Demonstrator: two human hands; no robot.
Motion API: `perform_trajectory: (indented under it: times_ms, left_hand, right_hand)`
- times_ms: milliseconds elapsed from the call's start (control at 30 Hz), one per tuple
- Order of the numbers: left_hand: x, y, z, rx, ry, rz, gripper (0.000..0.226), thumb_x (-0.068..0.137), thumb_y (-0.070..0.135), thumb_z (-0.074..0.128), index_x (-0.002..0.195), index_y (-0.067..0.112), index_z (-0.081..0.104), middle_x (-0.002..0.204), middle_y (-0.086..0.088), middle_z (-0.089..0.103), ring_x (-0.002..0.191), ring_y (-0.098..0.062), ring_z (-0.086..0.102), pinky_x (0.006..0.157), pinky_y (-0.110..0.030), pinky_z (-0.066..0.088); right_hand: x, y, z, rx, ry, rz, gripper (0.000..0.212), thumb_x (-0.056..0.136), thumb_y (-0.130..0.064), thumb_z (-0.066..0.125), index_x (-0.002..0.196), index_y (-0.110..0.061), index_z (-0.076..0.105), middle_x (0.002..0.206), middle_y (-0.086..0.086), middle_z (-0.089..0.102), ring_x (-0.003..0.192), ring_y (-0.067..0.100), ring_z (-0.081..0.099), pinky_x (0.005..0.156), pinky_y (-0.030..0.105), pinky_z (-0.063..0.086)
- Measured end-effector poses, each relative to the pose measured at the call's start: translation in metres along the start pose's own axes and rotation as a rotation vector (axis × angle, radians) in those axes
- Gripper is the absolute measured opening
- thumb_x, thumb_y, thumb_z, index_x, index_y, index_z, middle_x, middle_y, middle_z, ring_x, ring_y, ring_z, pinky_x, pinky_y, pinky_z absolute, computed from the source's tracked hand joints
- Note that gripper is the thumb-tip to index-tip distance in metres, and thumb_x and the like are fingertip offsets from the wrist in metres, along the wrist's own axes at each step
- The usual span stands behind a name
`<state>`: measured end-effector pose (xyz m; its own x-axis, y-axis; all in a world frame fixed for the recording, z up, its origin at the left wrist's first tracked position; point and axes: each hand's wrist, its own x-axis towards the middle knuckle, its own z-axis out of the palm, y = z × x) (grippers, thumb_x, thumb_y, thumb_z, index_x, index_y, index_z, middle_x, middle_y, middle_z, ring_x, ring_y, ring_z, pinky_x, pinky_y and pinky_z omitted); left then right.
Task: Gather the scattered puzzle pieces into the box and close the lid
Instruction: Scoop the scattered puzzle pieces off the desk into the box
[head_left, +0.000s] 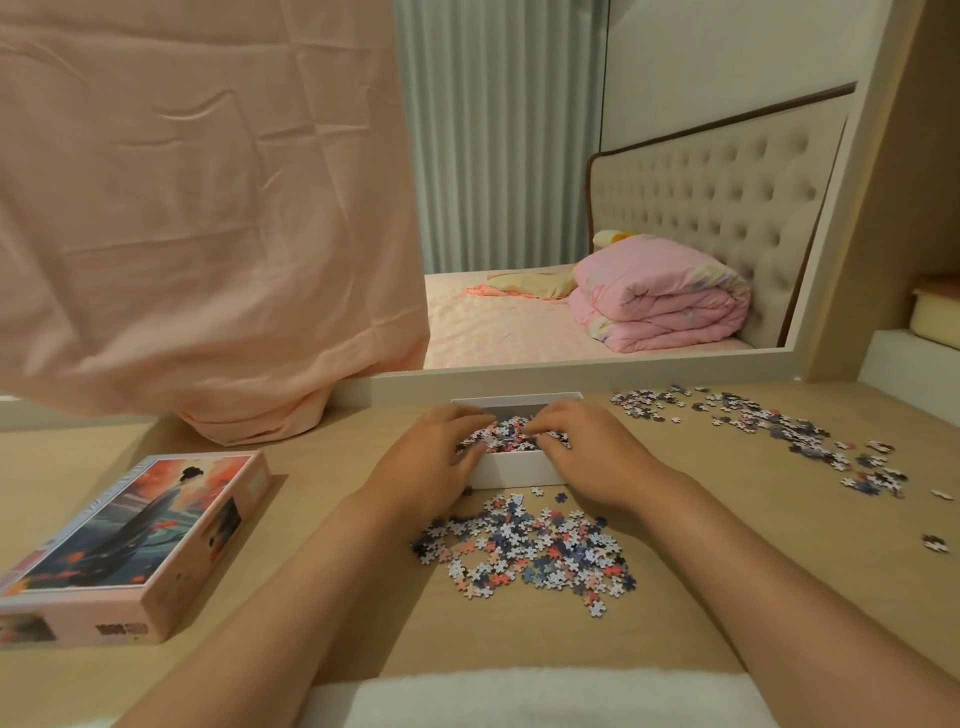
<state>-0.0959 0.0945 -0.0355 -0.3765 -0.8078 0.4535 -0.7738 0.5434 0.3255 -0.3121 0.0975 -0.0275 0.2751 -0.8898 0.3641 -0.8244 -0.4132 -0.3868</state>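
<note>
On a wooden desk (322, 457) before a bedroom mirror (519, 156), left hand (441, 460) and right hand (584, 454) curl around pieces (506, 436) in the white box (514, 468), more scattered nearby, the lid (130, 530) at left, print illegible.

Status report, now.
Left hand, right hand over box, fingers among its pieces, grip unclear. Near pile, right pile on desk. Lid off, lying left. Nothing blocking.
</note>
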Motion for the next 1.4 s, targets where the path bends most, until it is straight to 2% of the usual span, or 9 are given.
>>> perform_trajectory:
  times_ms: [233, 367, 600, 733, 867, 967, 1167, 1300, 1400]
  left_hand:
    - [-0.032, -0.001, -0.019, 0.048, 0.0, 0.025, 0.021, 0.092, 0.013, 0.051, 0.102, 0.025, 0.065, 0.1, 0.01, 0.058, 0.092, -0.011, 0.053, 0.079, -0.033, 0.047]
    - [-0.044, -0.006, -0.012, 0.12, -0.144, 0.066, 0.028, 0.096, 0.021, 0.05, 0.118, 0.025, 0.066, 0.119, 0.006, 0.06, 0.107, -0.015, 0.054, 0.087, -0.031, 0.047]
    - [-0.053, -0.001, -0.006, 0.091, -0.221, 0.113, 0.037, 0.095, 0.015, 0.047, 0.127, 0.021, 0.065, 0.129, 0.004, 0.061, 0.117, -0.013, 0.049, 0.099, -0.023, 0.038]
    - [-0.052, 0.002, -0.011, 0.031, -0.203, 0.081, 0.033, 0.095, 0.017, 0.049, 0.12, 0.026, 0.068, 0.119, 0.007, 0.064, 0.109, -0.009, 0.052, 0.092, -0.019, 0.039]
    - [-0.055, 0.003, -0.012, 0.051, -0.287, 0.046, 0.055, 0.088, 0.054, 0.053, 0.138, 0.03, 0.052, 0.134, 0.013, 0.048, 0.12, -0.006, 0.043, 0.102, -0.031, 0.041]
    - [-0.057, 0.009, -0.006, 0.172, -0.418, 0.06, 0.083, 0.08, 0.077, 0.045, 0.149, 0.033, 0.033, 0.143, 0.012, 0.035, 0.129, -0.01, 0.03, 0.109, -0.035, 0.032]
    - [-0.054, 0.016, 0.003, 0.057, -0.325, 0.096, 0.063, 0.088, 0.059, 0.055, 0.143, 0.03, 0.047, 0.132, 0.011, 0.044, 0.123, -0.007, 0.034, 0.108, -0.033, 0.034]
    - [-0.055, 0.01, -0.004, 0.093, -0.326, 0.058, 0.068, 0.087, 0.064, 0.05, 0.145, 0.031, 0.042, 0.134, 0.011, 0.041, 0.125, -0.008, 0.034, 0.106, -0.035, 0.036]
    - [-0.056, 0.011, -0.004, 0.144, -0.346, 0.06, 0.063, 0.09, 0.061, 0.049, 0.145, 0.031, 0.043, 0.132, 0.01, 0.042, 0.124, -0.009, 0.034, 0.106, -0.033, 0.035]
  right_hand:
    - [-0.012, -0.028, -0.015, 0.077, -0.128, 0.001, 0.026, 0.096, -0.019, 0.056, 0.108, -0.033, 0.075, 0.107, -0.015, 0.069, 0.075, 0.004, 0.063, 0.073, 0.024, 0.053]
    - [-0.021, -0.035, -0.011, -0.039, -0.316, 0.008, 0.035, 0.098, -0.012, 0.048, 0.119, -0.029, 0.071, 0.125, -0.01, 0.067, 0.11, 0.006, 0.062, 0.1, 0.028, 0.049]
    - [-0.032, -0.035, 0.002, -0.098, -0.409, 0.011, 0.054, 0.093, 0.002, 0.042, 0.122, -0.035, 0.068, 0.132, -0.009, 0.063, 0.117, 0.015, 0.058, 0.102, 0.037, 0.049]
    - [-0.038, -0.034, -0.004, 0.045, -0.329, 0.056, 0.05, 0.095, -0.004, 0.042, 0.108, -0.039, 0.074, 0.117, -0.011, 0.07, 0.094, 0.018, 0.069, 0.086, 0.041, 0.058]
    - [-0.037, -0.028, -0.021, 0.016, -0.308, 0.094, 0.029, 0.098, -0.021, 0.055, 0.121, -0.032, 0.068, 0.129, -0.009, 0.063, 0.108, 0.007, 0.061, 0.097, 0.031, 0.05]
    - [-0.04, -0.027, -0.032, -0.109, -0.508, 0.163, 0.063, 0.084, -0.05, 0.07, 0.14, -0.026, 0.053, 0.137, -0.007, 0.054, 0.12, 0.011, 0.053, 0.103, 0.031, 0.043]
    - [-0.046, -0.037, -0.024, -0.145, -0.571, 0.138, 0.061, 0.083, -0.052, 0.071, 0.133, -0.021, 0.058, 0.116, -0.001, 0.057, 0.109, 0.02, 0.058, 0.098, 0.039, 0.048]
    - [-0.045, -0.034, -0.025, -0.09, -0.526, 0.167, 0.064, 0.084, -0.052, 0.071, 0.137, -0.021, 0.055, 0.128, -0.005, 0.056, 0.113, 0.015, 0.056, 0.097, 0.032, 0.046]
    - [-0.047, -0.036, -0.02, -0.126, -0.527, 0.158, 0.057, 0.084, -0.055, 0.069, 0.126, -0.018, 0.061, 0.113, -0.002, 0.053, 0.103, 0.017, 0.056, 0.08, 0.028, 0.046]
